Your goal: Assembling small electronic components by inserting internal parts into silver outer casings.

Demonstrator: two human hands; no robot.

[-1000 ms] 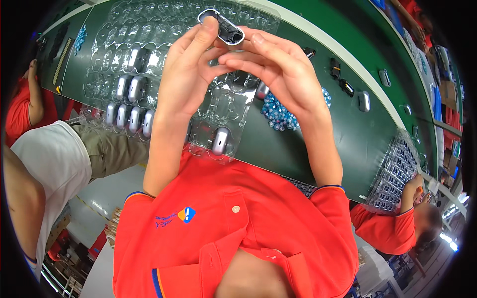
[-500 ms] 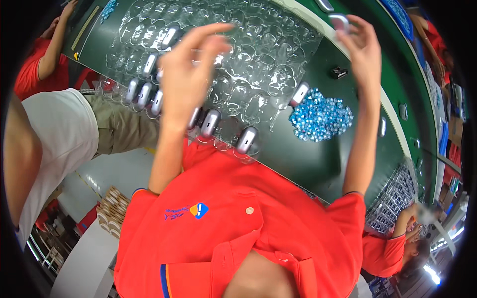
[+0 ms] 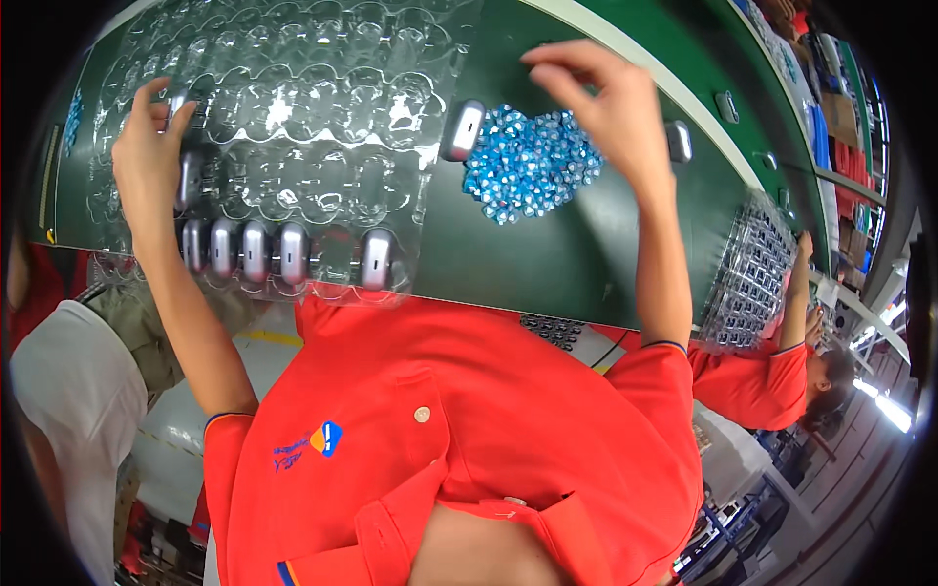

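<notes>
My left hand (image 3: 147, 156) reaches into the clear plastic tray (image 3: 322, 181) at the left, its fingers and thumb closed round a grey earbud case (image 3: 178, 102). Just below it another grey case (image 3: 186, 184) sits in the tray. A row of several grey cases (image 3: 255, 251) stands upright along the tray's near edge, with a gap before the rightmost one (image 3: 376, 259). My right hand (image 3: 616, 112) hovers above a heap of small shiny blue pieces (image 3: 528, 166), fingers apart and nothing visible between them. One grey case (image 3: 463, 130) stands between tray and heap.
Right of my right wrist lies another grey case (image 3: 679, 142). Beyond the pale rail (image 3: 684, 103) runs a green surface (image 3: 674, 39) with more cases on it. At the right is a tray stack (image 3: 750, 269) beside a co-worker in red (image 3: 752, 381). A person in white (image 3: 73, 371) is at the left.
The view has swung, so the tray appears farther left. The case that my right hand held is no longer seen in it; that hand is now over the blue heap. My left hand now grips a case.
</notes>
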